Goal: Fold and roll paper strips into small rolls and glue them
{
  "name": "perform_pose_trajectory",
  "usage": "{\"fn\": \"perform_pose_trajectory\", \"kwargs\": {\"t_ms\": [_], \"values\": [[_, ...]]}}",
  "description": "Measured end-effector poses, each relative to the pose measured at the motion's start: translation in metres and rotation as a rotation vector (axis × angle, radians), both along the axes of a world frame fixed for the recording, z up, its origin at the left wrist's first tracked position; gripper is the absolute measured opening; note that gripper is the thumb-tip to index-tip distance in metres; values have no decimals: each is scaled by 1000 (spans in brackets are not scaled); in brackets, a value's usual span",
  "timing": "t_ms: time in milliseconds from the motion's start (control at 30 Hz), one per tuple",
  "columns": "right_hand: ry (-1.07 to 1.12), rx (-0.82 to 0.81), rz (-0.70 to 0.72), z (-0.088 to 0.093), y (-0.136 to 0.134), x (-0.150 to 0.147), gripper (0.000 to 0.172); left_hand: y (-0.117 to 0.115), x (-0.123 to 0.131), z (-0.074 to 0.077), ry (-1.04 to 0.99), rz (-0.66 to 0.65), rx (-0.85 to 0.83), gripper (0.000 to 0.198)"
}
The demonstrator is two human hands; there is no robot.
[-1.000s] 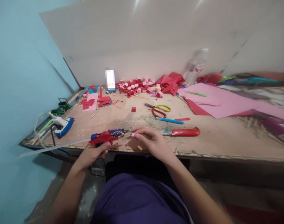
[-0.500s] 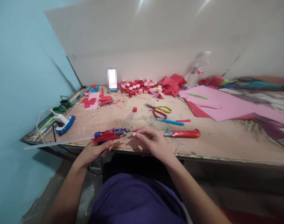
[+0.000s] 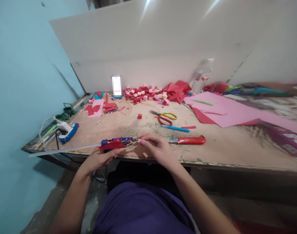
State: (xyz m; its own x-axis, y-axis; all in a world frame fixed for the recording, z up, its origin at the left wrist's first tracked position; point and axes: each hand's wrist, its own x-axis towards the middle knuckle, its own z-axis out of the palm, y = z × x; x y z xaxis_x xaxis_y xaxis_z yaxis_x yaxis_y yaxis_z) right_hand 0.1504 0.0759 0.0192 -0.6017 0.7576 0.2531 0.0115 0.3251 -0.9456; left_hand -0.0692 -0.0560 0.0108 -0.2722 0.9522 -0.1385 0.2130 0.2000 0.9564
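Observed small pink paper piece (image 3: 139, 140) pinched, partly covered, by right hand (image 3: 158, 148) at near centre, just right of blue glue gun (image 3: 125, 140); cannot tell finger grip of left hand (image 3: 101, 158), obscured by red paper (image 3: 113, 144), nor see blade tip of red-handled knife (image 3: 191, 140).

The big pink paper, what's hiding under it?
Red paper peeks out from under the big pink paper at its near edge. The rest underneath is covered, so anything else there can't be seen.

Dim, soft light, two glare streaks high on the pale board (image 3: 163, 45), blur over the purple packet (image 3: 286, 142).
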Motion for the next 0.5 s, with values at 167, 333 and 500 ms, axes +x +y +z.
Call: {"fn": "perform_pose_trajectory", "kwargs": {"t_ms": [167, 333, 500], "values": [[4, 2, 6, 0, 0, -1, 19, 0, 0, -2, -29, -7, 15, 42], [8, -13, 6, -1, 0, 0, 20, -1, -1, -3, -26, -22, 40, 43], [15, -16, -4, -2, 0, 0, 20, -2, 1, 0, 0, -4, 22, 39]]}}
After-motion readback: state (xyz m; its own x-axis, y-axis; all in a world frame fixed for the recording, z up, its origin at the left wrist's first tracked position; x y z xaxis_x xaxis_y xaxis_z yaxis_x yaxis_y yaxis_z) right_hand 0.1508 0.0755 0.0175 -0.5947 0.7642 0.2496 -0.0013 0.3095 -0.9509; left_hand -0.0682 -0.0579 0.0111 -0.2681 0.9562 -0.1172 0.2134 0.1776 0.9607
